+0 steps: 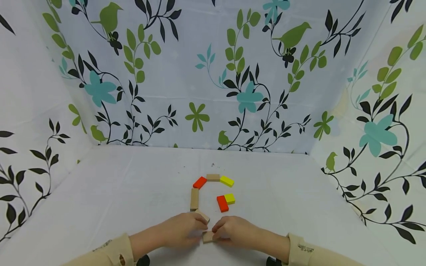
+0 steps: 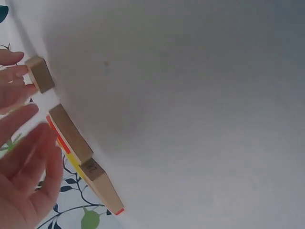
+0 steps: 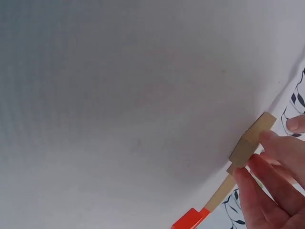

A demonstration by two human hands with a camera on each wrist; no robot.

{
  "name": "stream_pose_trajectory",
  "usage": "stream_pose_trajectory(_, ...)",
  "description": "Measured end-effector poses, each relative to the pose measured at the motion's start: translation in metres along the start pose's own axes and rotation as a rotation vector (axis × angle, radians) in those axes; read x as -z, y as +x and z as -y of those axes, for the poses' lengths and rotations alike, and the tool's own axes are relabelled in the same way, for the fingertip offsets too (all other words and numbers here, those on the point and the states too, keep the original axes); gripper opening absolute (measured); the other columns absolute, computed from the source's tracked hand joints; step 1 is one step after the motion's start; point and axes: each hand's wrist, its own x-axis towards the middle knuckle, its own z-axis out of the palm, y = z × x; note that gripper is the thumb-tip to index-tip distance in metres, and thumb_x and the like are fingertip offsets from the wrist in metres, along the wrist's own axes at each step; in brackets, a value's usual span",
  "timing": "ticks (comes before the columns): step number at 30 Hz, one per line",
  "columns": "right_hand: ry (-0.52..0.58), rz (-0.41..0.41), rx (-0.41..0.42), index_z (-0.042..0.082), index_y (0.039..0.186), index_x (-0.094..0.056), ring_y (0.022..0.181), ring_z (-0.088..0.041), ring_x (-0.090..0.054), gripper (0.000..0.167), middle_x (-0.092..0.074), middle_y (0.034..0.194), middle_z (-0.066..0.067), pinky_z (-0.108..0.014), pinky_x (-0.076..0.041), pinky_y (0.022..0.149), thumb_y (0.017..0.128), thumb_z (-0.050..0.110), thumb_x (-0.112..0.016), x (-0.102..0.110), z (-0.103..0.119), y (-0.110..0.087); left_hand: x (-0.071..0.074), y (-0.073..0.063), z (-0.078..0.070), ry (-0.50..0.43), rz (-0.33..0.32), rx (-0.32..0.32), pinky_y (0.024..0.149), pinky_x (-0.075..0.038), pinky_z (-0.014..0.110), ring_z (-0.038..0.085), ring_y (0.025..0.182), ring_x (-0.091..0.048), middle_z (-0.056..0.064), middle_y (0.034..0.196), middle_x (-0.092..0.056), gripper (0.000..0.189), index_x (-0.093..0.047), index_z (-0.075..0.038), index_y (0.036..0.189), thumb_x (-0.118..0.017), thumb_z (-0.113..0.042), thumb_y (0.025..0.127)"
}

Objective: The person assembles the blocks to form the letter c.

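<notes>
My right hand [image 1: 236, 232] pinches a small plain wooden block [image 1: 208, 237] at the near end of a curved row of blocks. In the right wrist view the fingers of the right hand [image 3: 274, 186] lie against a wooden block [image 3: 252, 138]. My left hand [image 1: 183, 229] is beside a slanted wooden block [image 1: 203, 215], partly covering it. Seen from the left wrist, the left hand [image 2: 28, 176] has loosely bent fingers with nothing between them, near a wooden block [image 2: 71, 136] in the row.
Farther along the curve are an upright wooden block [image 1: 194, 199], a red block [image 1: 200, 182], another wooden block [image 1: 213, 177] and a yellow block [image 1: 227, 181]. Inside it, a red block [image 1: 222, 204] touches a yellow block [image 1: 230, 198]. Patterned cloth [image 1: 213, 122] rises behind the white surface [image 1: 139, 184].
</notes>
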Motion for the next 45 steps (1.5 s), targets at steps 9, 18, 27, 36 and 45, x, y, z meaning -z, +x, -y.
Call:
stream_pose_trajectory(9, 0.009, 0.018, -0.071, 0.016, 0.089, -0.075, 0.088, 0.0, -0.059, 0.011, -0.066, 0.093, 0.008, -0.012, -0.044, 0.078, 0.08, 0.011, -0.071, 0.004, -0.004, -0.001, -0.006, -0.005, 0.001, 0.197, 0.054, 0.169, 0.075, -0.045, 0.046, 0.019, 0.118, -0.042, 0.003, 0.13, -0.043, 0.053, -0.051, -0.016, 0.13, -0.068, -0.031, 0.082)
stream_pose_trajectory(18, -0.001, 0.001, -0.133, 0.013, 0.089, -0.075, 0.084, -0.001, -0.059, 0.011, -0.066, 0.09, 0.007, -0.011, -0.044, 0.077, 0.079, 0.01, -0.071, 0.004, -0.009, 0.001, -0.01, -0.009, 0.003, 0.251, 0.082, 0.146, 0.074, -0.042, 0.044, 0.017, 0.123, -0.039, 0.001, 0.136, -0.038, 0.062, -0.046, -0.012, 0.135, -0.065, -0.037, 0.083)
stream_pose_trajectory(27, -0.014, -0.014, -0.162, 0.013, 0.088, -0.075, 0.083, -0.002, -0.059, 0.01, -0.066, 0.089, 0.007, -0.013, -0.046, 0.076, 0.078, 0.011, -0.072, 0.002, -0.013, 0.004, -0.008, -0.013, 0.003, 0.261, 0.095, 0.148, 0.075, -0.043, 0.046, 0.016, 0.122, -0.04, 0.001, 0.139, -0.037, 0.064, -0.044, -0.012, 0.137, -0.065, -0.039, 0.082)
stream_pose_trajectory(36, -0.015, -0.037, -0.155, 0.013, 0.087, -0.075, 0.083, -0.002, -0.059, 0.009, -0.066, 0.089, 0.007, -0.013, -0.046, 0.076, 0.078, 0.011, -0.072, -0.001, -0.013, 0.005, -0.009, -0.015, 0.004, 0.267, 0.1, 0.152, 0.075, -0.043, 0.046, 0.016, 0.122, -0.04, 0.001, 0.14, -0.037, 0.065, -0.043, -0.012, 0.137, -0.064, -0.04, 0.083)
stream_pose_trajectory(45, 0.001, -0.074, -0.16, 0.013, 0.089, -0.074, 0.086, -0.005, -0.06, 0.01, -0.067, 0.092, 0.005, -0.017, -0.047, 0.077, 0.08, 0.014, -0.071, 0.002, -0.016, 0.003, -0.008, -0.016, 0.002, 0.271, 0.1, 0.148, 0.076, -0.042, 0.044, 0.016, 0.123, -0.038, 0.001, 0.141, -0.034, 0.066, -0.042, -0.012, 0.138, -0.064, -0.04, 0.083)
